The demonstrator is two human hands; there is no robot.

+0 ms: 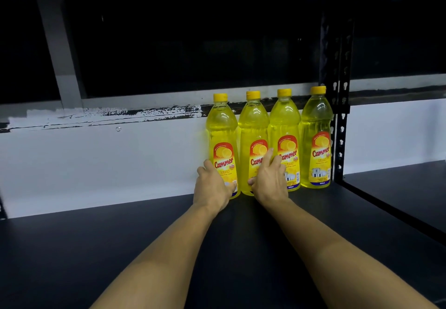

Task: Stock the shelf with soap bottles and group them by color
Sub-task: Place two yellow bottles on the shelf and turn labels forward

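Head view: bottles (253, 144) within both grips.

A black perforated steel upright (337, 43) rises at right, dividing two bays of racking. Behind it runs a white wall (96, 163), its upper edge marked by a strip of chipped black paint (144, 113). A grey window frame (58, 43) stands above, its panes dark. A small round fitting (118, 129) sits on the wall.
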